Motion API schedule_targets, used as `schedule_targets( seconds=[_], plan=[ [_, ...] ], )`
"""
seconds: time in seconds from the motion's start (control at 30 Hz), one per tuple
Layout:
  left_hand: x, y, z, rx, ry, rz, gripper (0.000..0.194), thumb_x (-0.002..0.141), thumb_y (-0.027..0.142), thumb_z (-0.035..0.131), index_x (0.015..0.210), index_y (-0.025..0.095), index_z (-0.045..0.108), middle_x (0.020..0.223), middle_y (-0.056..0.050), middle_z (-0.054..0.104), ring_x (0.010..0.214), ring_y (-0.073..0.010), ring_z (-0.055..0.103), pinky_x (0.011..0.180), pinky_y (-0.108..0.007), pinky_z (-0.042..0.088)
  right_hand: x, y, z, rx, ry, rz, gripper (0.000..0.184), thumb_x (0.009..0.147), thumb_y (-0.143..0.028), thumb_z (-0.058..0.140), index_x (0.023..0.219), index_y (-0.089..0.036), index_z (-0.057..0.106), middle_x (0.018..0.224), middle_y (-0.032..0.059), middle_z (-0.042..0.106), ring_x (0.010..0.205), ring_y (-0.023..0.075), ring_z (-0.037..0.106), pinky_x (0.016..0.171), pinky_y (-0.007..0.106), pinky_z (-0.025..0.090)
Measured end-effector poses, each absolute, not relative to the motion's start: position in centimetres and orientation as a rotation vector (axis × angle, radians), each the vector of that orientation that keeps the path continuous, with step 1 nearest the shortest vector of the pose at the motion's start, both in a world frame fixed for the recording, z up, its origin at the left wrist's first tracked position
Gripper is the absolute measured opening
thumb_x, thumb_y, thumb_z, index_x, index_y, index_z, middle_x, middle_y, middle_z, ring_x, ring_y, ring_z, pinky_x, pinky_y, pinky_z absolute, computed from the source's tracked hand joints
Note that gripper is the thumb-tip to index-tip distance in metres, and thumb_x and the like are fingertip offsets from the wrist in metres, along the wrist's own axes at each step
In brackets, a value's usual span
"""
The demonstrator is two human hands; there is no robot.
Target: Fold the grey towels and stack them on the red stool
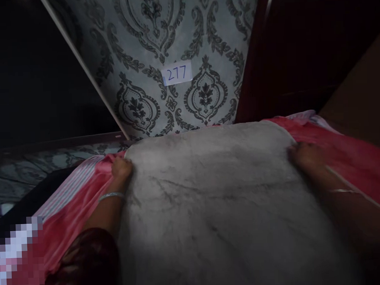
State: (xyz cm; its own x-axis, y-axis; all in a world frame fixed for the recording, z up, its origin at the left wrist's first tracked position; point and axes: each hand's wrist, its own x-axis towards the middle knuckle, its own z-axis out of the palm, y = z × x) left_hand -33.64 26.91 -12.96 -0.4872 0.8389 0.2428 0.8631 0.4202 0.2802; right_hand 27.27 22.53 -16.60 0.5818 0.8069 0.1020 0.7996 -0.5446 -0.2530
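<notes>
A grey plush blanket (210, 200) lies spread before me, with faint creases across it and rounded far corners. My left hand (122, 169) grips its left edge near the far corner, fingers curled over the border. On the opposite side, my right hand (307, 157) is closed on the right edge close to the other far corner; motion blurs it somewhat. Beneath the blanket and showing on both sides is a red cloth (327, 142), with a striped border (76, 184) on the left.
Patterned wallpaper (173, 103) rises beyond the blanket, with a paper label (176, 73) reading 277. To the left stands a large dark panel (35, 81) with a pale edge. Dark red wood (286, 56) borders the wall on the right.
</notes>
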Motion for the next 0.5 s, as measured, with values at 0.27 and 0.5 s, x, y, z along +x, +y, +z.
schedule_targets(
  seconds=[0.27, 0.5],
  plan=[
    [-17.6, 18.7, -17.3, -2.658, -1.68, -0.108, 0.061, 0.099, 0.051, 0.039, 0.155, 0.029, 0.035, 0.166, -0.006, 0.027, 0.153, -0.0317, 0.018, 0.122, -0.055, 0.017, 8.8, 18.0, -19.3, -1.75, -2.37, -0.087, 0.056, 0.102, -0.052, 0.028, 0.153, -0.032, 0.041, 0.162, 0.0046, 0.032, 0.148, 0.0322, 0.027, 0.115, 0.059, 0.026],
    [-22.7, 16.8, -16.7, -2.543, -1.9, -0.002, 0.059, 0.101, 0.051, 0.034, 0.156, 0.03, 0.034, 0.165, -0.007, 0.026, 0.153, -0.031, 0.02, 0.121, -0.058, 0.018, 14.7, 16.8, -19.8, -1.992, -2.245, -0.063, 0.06, 0.101, -0.051, 0.022, 0.153, -0.029, 0.041, 0.16, 0.0058, 0.036, 0.146, 0.0307, 0.032, 0.116, 0.057, 0.028]
  ],
)
